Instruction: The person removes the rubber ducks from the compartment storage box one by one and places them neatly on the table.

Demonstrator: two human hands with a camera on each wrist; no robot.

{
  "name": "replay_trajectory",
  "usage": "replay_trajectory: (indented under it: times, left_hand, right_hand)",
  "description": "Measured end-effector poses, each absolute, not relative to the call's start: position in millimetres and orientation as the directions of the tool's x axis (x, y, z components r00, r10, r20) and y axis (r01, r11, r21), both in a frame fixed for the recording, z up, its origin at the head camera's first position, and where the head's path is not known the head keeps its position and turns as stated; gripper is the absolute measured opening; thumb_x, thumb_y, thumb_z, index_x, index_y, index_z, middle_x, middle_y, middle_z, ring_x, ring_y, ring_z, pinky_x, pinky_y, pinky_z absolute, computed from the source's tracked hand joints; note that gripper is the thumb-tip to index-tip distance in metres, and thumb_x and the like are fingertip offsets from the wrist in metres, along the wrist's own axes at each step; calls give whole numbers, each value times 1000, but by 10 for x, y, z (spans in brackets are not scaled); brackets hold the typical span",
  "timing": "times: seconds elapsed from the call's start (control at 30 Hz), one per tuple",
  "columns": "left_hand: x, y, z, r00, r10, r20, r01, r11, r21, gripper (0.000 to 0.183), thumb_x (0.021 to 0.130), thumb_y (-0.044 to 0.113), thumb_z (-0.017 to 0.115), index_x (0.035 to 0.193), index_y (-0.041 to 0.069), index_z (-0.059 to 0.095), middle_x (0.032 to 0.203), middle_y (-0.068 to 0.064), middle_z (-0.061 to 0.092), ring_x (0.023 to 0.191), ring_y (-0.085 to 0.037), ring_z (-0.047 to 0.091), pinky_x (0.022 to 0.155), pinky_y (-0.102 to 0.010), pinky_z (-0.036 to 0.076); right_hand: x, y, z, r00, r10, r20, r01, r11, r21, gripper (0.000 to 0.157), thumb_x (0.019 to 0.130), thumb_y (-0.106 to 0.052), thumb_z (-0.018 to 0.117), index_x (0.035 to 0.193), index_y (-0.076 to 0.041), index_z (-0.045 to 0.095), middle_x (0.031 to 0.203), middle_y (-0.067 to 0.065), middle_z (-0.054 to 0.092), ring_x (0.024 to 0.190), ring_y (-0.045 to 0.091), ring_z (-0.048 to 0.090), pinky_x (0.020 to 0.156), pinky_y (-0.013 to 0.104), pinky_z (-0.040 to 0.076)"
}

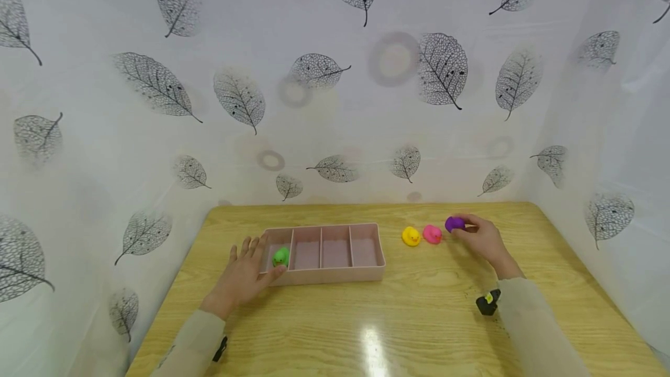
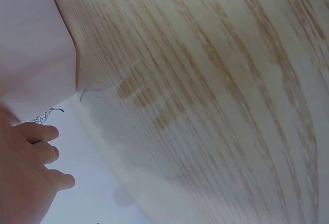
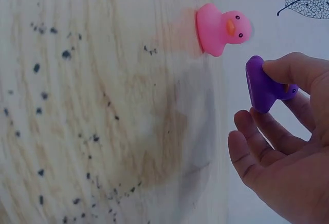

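My right hand (image 1: 485, 244) pinches a purple rubber duck (image 3: 261, 88) between thumb and fingers, just right of a pink rubber duck (image 1: 432, 234). In the right wrist view the purple duck's flat base faces the table and its head points into the palm. Left of the pink one sits a yellow rubber duck (image 1: 410, 236). My left hand (image 1: 242, 275) rests at the left end of a pale pink divided box (image 1: 335, 276), fingers spread and thumb at its front rim. Inside the leftmost compartment is a green rubber duck (image 1: 280, 256).
The wooden table (image 1: 324, 330) has a white curtain (image 1: 345, 115) with leaf prints along its back and sides. Dividers (image 1: 321, 248) split the box into compartments in a row. Dark specks (image 3: 67, 54) show on the table in the right wrist view.
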State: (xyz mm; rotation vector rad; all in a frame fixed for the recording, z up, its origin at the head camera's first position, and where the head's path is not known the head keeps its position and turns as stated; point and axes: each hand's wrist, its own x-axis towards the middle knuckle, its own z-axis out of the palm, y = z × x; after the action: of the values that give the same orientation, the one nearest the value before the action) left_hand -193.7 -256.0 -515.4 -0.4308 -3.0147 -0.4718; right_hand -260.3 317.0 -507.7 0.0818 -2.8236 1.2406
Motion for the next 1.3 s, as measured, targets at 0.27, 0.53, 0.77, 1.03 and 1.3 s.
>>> replay_trajectory:
  times: [0.27,0.53,0.77,1.03,1.3]
  left_hand:
    - [-1946,-2570,-5182,-958,267,109,287,914,287,95,104,62,52,168,2,17,162,-35,39,155,-56,28,122,-79,18]
    - [-1942,-2574,-5183,-955,270,120,294,910,293,94,104,61,52,168,1,17,161,-36,39,154,-57,28,122,-80,18]
    - [-1959,-2576,-5200,-955,272,121,296,910,289,95,104,62,52,169,3,15,162,-36,38,155,-56,28,123,-79,17]
    - [-1952,-2584,-5212,-953,272,133,300,910,286,95,103,61,53,168,2,18,161,-36,40,154,-57,30,122,-80,19]
    - [-1943,-2570,-5185,-955,269,122,294,909,295,94,104,61,53,168,2,17,162,-35,39,155,-56,28,123,-79,17]
  right_hand:
    - [-2593,3209,-5131,-999,-19,36,-39,695,-718,52,101,-20,71,144,7,57,137,40,60,118,53,66,89,47,63]
    - [-2614,3216,-5235,-999,-6,53,-43,684,-728,45,100,-15,72,140,4,62,134,35,64,115,49,68,82,26,57]
    - [-2635,3220,-5264,-997,-4,72,-55,689,-723,45,99,-13,73,139,5,62,133,36,65,114,50,69,78,20,54]
    - [-2641,3197,-5269,-998,-2,66,-49,693,-719,45,98,-13,73,138,6,62,134,37,64,115,50,69,80,24,54]
    - [-2647,3182,-5280,-998,-4,57,-43,708,-705,47,99,-12,72,139,8,60,135,37,64,115,50,68,80,27,54]
